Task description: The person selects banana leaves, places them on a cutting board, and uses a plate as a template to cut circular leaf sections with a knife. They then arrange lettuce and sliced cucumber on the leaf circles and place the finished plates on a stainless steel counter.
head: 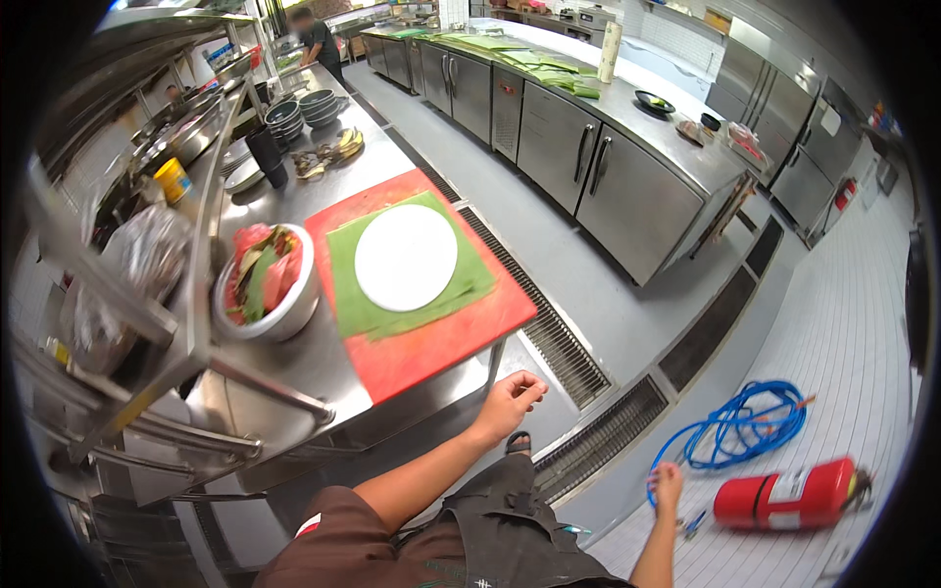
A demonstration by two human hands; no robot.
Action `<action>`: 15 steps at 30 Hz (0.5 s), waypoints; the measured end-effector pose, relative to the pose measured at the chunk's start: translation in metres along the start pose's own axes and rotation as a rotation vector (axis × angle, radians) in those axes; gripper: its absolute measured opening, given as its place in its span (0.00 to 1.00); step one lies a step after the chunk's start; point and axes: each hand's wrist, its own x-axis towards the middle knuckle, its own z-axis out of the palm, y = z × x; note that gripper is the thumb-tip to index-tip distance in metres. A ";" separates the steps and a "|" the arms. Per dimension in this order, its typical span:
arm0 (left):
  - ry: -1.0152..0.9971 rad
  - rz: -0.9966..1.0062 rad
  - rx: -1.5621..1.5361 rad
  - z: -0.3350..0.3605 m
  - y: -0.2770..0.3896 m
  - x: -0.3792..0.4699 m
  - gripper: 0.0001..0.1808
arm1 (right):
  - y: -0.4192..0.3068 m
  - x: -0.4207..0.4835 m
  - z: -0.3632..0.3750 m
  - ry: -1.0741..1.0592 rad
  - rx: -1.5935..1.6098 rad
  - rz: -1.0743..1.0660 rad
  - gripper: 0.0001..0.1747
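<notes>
My left hand [512, 403] hangs just off the near corner of a red cutting board [412, 364], fingers loosely curled, with nothing seen in it. On the board lies a squared stack of green leaf sheets [470, 283], and a white round plate or disc [406, 257] rests on top. Farther right, low at my side, my right hand [666, 481] has its fingers loosely bent and shows no object; part of a blue hose [750, 426] passes behind it in the view. To the board's left stands a round tub [305, 294] with red plastic and leaf scraps [268, 275].
Stacked bowls [283, 117], bananas [349, 143] and a dark cylinder [266, 156] stand farther along the steel table [367, 158]. A metal shelf frame [202, 257] borders it. Long leaves [544, 70] lie on the opposite counter [647, 121]. A fire extinguisher [786, 496] lies at right. A person [320, 44] stands far off.
</notes>
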 end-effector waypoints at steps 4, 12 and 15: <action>-0.005 0.131 0.088 0.020 0.048 0.108 0.11 | 0.034 0.021 0.031 -0.147 -0.165 0.286 0.08; 0.797 0.379 0.505 -0.094 0.105 0.220 0.15 | -0.039 0.161 0.129 -0.657 -0.560 0.394 0.12; 1.249 0.403 0.398 -0.162 0.102 0.228 0.21 | -0.086 0.259 0.190 -0.793 -0.605 0.319 0.13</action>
